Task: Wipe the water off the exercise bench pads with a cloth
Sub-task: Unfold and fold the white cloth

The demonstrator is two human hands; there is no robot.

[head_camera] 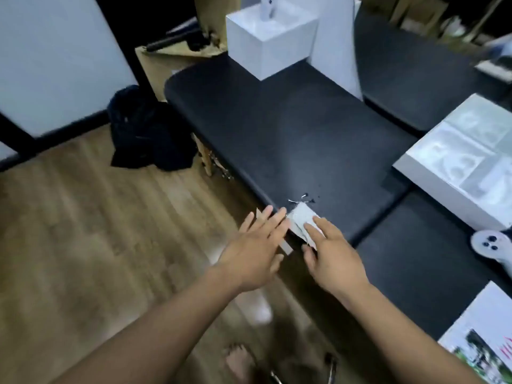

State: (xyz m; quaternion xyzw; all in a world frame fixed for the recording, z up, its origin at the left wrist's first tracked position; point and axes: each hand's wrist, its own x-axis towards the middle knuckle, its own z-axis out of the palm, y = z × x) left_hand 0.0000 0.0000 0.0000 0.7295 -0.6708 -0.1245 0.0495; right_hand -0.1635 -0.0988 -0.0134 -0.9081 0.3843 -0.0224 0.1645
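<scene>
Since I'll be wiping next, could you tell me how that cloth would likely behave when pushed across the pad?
The cloth looks thin and frayed, so probably floppy and light. Lying at the pad edge under the right hand, it may bunch or slip off.

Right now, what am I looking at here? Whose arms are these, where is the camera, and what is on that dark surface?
No machine here: a person wears a camera on the head, looking down at their own two hands. The right hand presses flat on a small white cloth at the near edge of a black bench pad. The left hand is open, fingers spread, beside the cloth. A few water drops sit just beyond the cloth. White boxes and a white controller also rest on the pads.
</scene>
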